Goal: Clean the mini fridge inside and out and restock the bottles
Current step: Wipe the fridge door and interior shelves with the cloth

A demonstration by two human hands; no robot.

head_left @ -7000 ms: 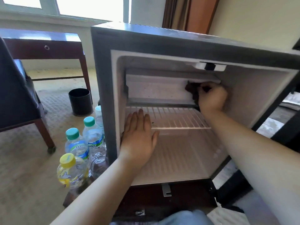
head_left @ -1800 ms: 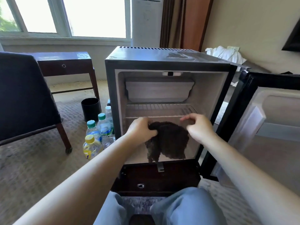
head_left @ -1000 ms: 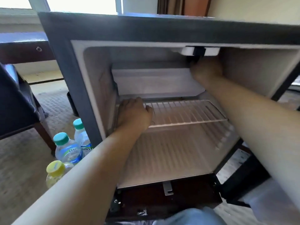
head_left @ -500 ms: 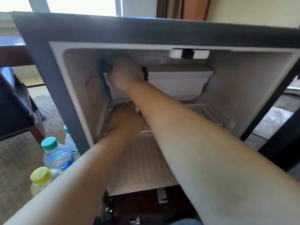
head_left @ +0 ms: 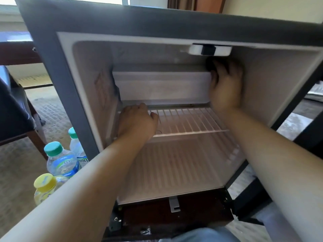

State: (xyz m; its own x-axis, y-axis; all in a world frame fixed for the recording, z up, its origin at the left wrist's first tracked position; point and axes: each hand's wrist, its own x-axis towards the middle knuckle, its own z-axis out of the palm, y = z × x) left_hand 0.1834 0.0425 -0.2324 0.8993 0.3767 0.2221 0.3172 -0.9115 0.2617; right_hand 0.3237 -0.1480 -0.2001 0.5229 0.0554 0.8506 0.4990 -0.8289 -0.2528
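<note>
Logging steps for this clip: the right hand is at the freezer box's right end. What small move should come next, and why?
Probably wipe the dark cloth under the right hand down the right inner wall: the cloth sits at the freezer box's top right corner, the left hand rests on the wire shelf, and the bottles wait on the floor.

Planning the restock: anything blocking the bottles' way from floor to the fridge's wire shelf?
Only the person's own arms. The left hand rests on the left front of the wire shelf, and the right hand holds a dark cloth beside the freezer box, so both forearms cross the fridge opening. The bottles stand outside its left wall.
</note>
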